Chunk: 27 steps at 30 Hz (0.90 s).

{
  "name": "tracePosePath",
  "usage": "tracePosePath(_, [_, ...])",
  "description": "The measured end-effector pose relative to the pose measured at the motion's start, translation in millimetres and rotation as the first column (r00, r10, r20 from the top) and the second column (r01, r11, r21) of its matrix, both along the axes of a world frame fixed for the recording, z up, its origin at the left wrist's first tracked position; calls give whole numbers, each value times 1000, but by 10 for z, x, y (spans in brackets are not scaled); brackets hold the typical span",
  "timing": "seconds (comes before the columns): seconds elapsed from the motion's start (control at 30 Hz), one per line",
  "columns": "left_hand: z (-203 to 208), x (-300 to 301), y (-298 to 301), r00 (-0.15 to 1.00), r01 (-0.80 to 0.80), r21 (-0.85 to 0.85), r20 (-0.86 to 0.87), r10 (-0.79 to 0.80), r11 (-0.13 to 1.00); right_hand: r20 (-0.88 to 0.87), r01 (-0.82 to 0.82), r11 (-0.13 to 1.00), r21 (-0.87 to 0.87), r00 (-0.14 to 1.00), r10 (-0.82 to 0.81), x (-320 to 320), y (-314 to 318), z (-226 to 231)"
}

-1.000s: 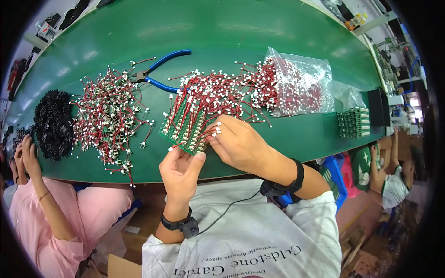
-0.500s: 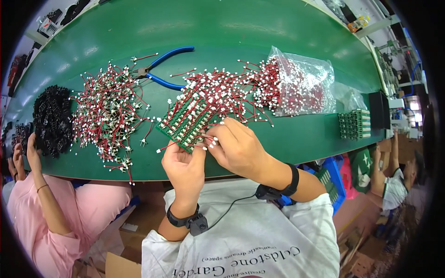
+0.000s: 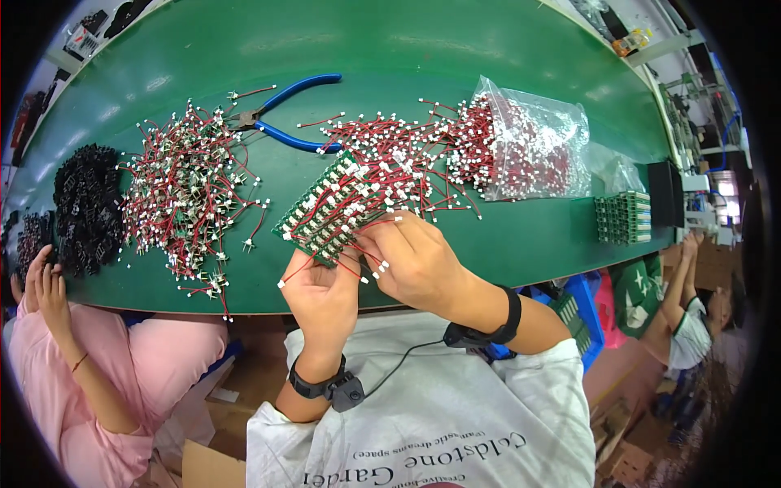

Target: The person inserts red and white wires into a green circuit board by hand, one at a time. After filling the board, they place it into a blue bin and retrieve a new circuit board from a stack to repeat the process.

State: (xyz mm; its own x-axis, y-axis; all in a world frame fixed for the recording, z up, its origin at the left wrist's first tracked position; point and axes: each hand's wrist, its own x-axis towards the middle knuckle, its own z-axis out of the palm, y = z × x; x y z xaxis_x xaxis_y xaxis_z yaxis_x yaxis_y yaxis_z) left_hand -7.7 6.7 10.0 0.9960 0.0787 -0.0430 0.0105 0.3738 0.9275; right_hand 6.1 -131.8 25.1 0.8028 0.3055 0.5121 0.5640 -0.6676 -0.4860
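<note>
A green circuit board panel [image 3: 323, 205] with rows of white sockets is tilted over the table in front of me. My left hand [image 3: 321, 289] grips its near end between thumb and fingers. Close beside it, my right hand [image 3: 415, 254] is closed in a pinch on red wire leads [image 3: 376, 262] with white plugs, at the board's near right edge. The fingers partly hide where those wires end. Just beyond the board spreads a heap of red wire leads [image 3: 399, 154], some lying across its right side.
Blue-handled cutting pliers [image 3: 297, 145] lie open behind the board. To the left are a pile of wired small boards [image 3: 191, 195] and black parts [image 3: 88, 207]. A clear bag [image 3: 545, 146] of leads and stacked boards [image 3: 623, 218] stand right. A co-worker's hand [image 3: 50, 293] is at far left.
The board now shows more of its socket rows, with fewer leads covering it. Both my hands stay nearly in place. The co-worker's hands at the left have shifted at the table edge.
</note>
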Motion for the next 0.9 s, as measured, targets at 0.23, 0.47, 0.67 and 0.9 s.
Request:
tracePosePath(0.23, [16,54,56,996,-1,-49,-87,-3,999,-68,8,990,142,998,2,47,-154,123])
tracePosePath(0.47, [54,87,225,991,-36,-22,-126,32,999,-186,78,992,-103,978,-97,45,-653,181])
tracePosePath(0.67, [46,80,231,993,7,40,-121,-2,999,-138,139,984,-109,978,-154,73,-662,173])
tracePosePath(0.9, [79,119,171,993,25,64,-117,-18,998,-134,28,987,-161,990,-50,142,-664,23])
